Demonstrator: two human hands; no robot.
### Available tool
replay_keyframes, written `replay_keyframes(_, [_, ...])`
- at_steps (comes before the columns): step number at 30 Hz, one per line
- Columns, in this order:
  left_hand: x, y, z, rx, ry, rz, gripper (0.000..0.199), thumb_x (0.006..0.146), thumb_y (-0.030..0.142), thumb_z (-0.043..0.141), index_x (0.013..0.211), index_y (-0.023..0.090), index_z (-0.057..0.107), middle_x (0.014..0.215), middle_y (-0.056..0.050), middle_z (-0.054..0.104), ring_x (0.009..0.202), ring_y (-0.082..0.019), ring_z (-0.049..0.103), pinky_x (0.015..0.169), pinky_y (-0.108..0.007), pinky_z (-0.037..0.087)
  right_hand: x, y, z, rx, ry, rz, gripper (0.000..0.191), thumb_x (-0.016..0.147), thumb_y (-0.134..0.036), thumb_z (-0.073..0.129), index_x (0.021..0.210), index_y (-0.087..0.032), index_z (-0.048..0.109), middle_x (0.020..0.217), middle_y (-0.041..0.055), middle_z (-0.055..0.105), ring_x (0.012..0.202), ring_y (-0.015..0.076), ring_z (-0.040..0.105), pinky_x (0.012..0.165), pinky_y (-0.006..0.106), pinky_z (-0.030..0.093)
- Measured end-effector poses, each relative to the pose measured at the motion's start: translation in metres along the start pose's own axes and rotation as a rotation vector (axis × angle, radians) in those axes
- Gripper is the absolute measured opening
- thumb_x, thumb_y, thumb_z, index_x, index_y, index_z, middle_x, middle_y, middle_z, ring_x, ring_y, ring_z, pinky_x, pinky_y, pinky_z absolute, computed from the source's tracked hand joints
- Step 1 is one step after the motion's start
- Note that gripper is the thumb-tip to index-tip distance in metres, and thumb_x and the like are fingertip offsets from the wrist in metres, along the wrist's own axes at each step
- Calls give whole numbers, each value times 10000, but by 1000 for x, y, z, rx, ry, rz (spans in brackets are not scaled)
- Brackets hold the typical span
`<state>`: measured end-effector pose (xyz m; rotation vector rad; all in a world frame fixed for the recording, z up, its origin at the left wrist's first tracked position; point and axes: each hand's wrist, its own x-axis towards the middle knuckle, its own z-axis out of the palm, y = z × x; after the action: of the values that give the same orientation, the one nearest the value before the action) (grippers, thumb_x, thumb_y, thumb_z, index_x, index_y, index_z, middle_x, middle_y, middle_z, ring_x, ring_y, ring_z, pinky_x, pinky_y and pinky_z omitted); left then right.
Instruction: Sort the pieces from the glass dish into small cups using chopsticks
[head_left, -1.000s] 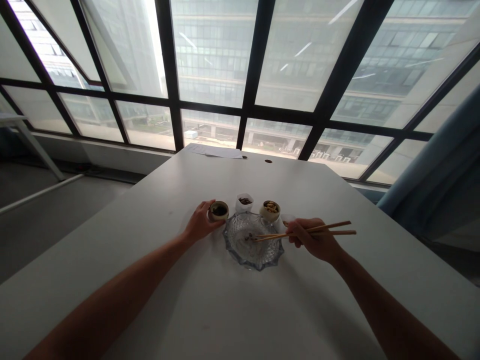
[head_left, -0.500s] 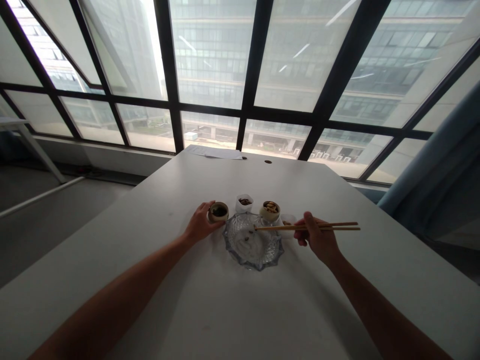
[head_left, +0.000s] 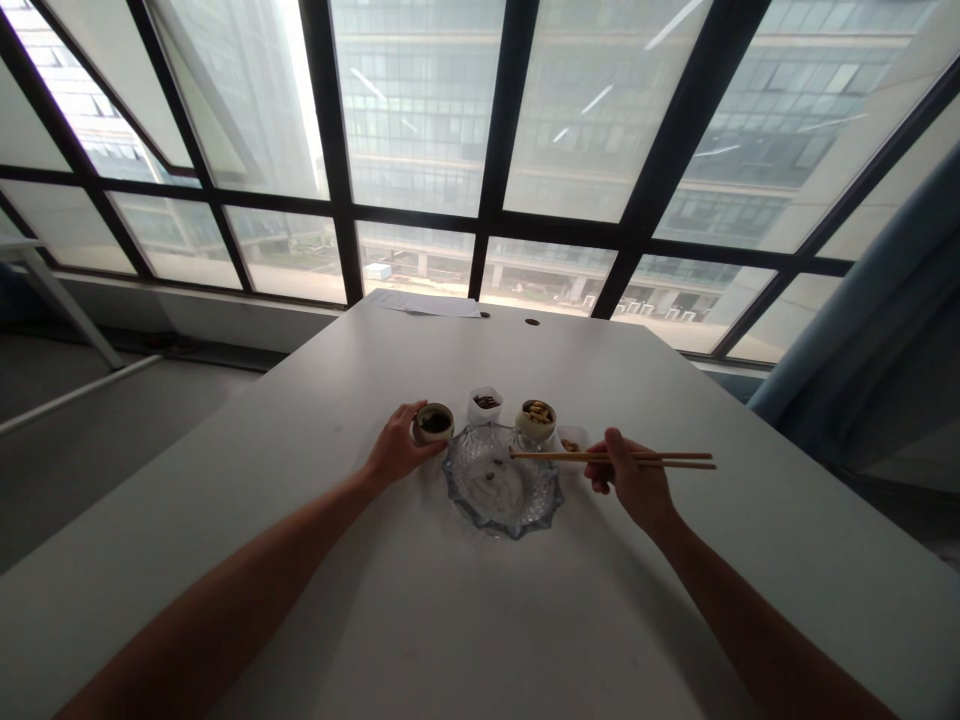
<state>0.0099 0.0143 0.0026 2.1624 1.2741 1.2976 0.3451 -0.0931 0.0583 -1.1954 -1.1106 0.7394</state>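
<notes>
My left hand (head_left: 399, 442) is closed round the side of a small round cup (head_left: 433, 424) with dark contents, standing on the table. In my right hand (head_left: 628, 478) is a pair of wooden chopsticks (head_left: 555, 456), held level and pointing left. Their tips are over a scalloped glass bowl (head_left: 504, 522), close to its far side. A few small dark pieces (head_left: 491, 476) lie inside the bowl. Whether the tips pinch anything is too small to tell.
Behind the bowl stand a white cup (head_left: 484, 405) of dark pieces and a round cup (head_left: 535, 421) of tan pieces. A clear container (head_left: 574, 440) sits partly behind the chopsticks. Papers (head_left: 420, 303) lie at the white table's (head_left: 480, 620) far edge, before the windows.
The whole view has shifted slightly. The chopstick tips remain over the bowl, and both hands keep their holds.
</notes>
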Motion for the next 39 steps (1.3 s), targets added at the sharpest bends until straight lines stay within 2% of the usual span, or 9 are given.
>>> replay_keyframes(4, [-1, 0, 1, -15, -18, 33, 669, 695, 392, 775, 1278, 190, 518, 1267, -132, 621, 1173, -296, 603, 998, -466, 507, -16, -6, 6, -188, -87, -286, 501, 935, -611, 581, 724, -168, 685, 524, 47, 654, 364, 149, 582, 342, 222, 461])
replay_keyframes(9, [-2, 3, 0, -35, -42, 76, 653, 702, 347, 756, 1287, 204, 505, 1255, -121, 631, 1145, -279, 625, 981, -446, 524, -34, -22, 14, -499, -258, -891, 327, 1023, -405, 531, 835, -198, 700, 633, 30, 698, 510, 144, 660, 503, 222, 518])
replay_keyframes(12, [-2, 3, 0, -20, -39, 91, 650, 703, 342, 751, 1292, 214, 508, 1259, -114, 633, 1152, -277, 619, 997, -447, 512, -38, -26, 18, -537, -300, -1057, 304, 1038, -381, 504, 883, -198, 691, 697, 44, 714, 562, 148, 678, 530, 223, 520])
replay_keyframes(18, [2, -1, 1, 43, -10, -37, 675, 708, 424, 757, 1289, 188, 508, 1248, -134, 642, 1147, -292, 612, 1012, -463, 477, -36, -20, 18, -438, -195, -800, 330, 1033, -385, 502, 828, -205, 688, 617, 10, 690, 485, 133, 650, 480, 210, 516])
replay_keyframes(23, [14, 0, 0, 159, -50, -191, 733, 693, 528, 765, 1286, 175, 518, 1225, -156, 657, 1148, -343, 606, 999, -505, 454, -28, -21, 18, -331, -30, -526, 461, 994, -559, 502, 768, -197, 677, 586, 37, 679, 431, 151, 617, 432, 244, 522])
replay_keyframes(26, [29, 16, 5, 212, -36, -135, 719, 753, 539, 716, 1334, 179, 493, 1342, -177, 599, 1252, -367, 541, 1058, -539, 386, -19, -19, 21, -263, 29, -444, 497, 964, -621, 515, 758, -195, 668, 585, 45, 673, 432, 155, 604, 425, 256, 515])
replay_keyframes(32, [74, 63, 37, 310, -165, 79, 800, 750, 481, 737, 1405, 139, 428, 1337, -213, 596, 1277, -389, 523, 1118, -554, 297, 4, -6, 27, -297, -11, -524, 463, 989, -568, 508, 775, -191, 670, 613, 43, 677, 468, 150, 612, 464, 254, 508])
replay_keyframes(36, [90, 71, 53, 293, -310, 0, 890, 707, 374, 784, 1445, 136, 347, 1179, -187, 683, 1132, -377, 631, 1008, -508, 436, 10, -8, 31, -397, -31, -607, 453, 1008, -519, 496, 745, -190, 664, 619, 38, 677, 490, 148, 614, 495, 258, 503])
replay_keyframes(39, [92, 69, 55, 222, -262, 76, 876, 674, 292, 809, 1423, 187, 366, 1180, -149, 680, 1107, -340, 643, 948, -458, 495, 11, -14, 35, -407, -44, -646, 482, 1014, -519, 477, 704, -193, 649, 592, 32, 658, 485, 145, 606, 500, 256, 490])
